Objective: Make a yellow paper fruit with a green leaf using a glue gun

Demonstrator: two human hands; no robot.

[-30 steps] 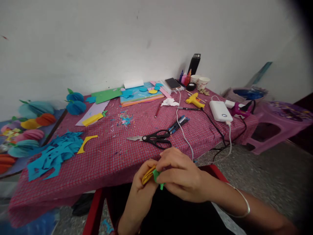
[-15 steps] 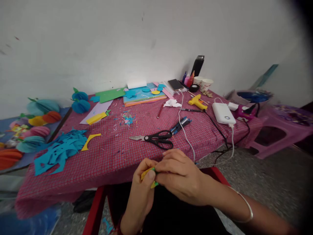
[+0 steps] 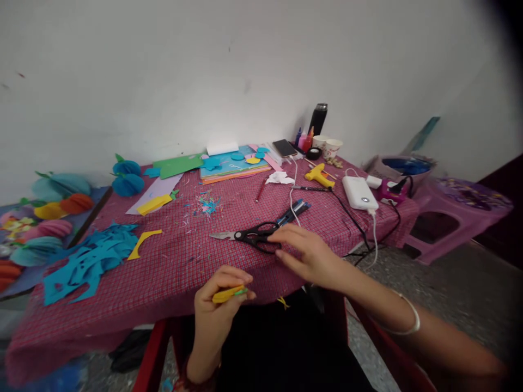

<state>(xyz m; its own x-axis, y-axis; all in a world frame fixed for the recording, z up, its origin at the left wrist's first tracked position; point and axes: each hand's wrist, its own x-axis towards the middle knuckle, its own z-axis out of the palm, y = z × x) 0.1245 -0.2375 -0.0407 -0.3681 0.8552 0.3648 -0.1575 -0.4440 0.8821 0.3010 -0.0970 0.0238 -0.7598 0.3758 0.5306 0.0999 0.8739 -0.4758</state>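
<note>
My left hand (image 3: 216, 305) is closed in a pinch on a folded yellow paper piece (image 3: 227, 294) with a green bit at its tip, held over my lap just below the table's front edge. My right hand (image 3: 308, 256) reaches over the red checked tablecloth (image 3: 171, 267) with its fingers stretched out and apart, holding nothing. Its fingertips are right at the handles of the black scissors (image 3: 249, 236), which lie flat with the blades pointing left.
Blue paper scraps (image 3: 87, 258) and a yellow offcut (image 3: 141, 242) lie at left. A stack of coloured sheets (image 3: 232, 162), a phone (image 3: 284, 147), yellow glue gun (image 3: 319, 175), white power bank (image 3: 358, 192) with cables, cups and bottle sit farther back. Paper balls (image 3: 49, 215) at far left; purple stool (image 3: 461, 209) at right.
My right hand has let go of the yellow and green piece and moved forward to the scissors. The left hand keeps the piece and has dropped slightly left.
</note>
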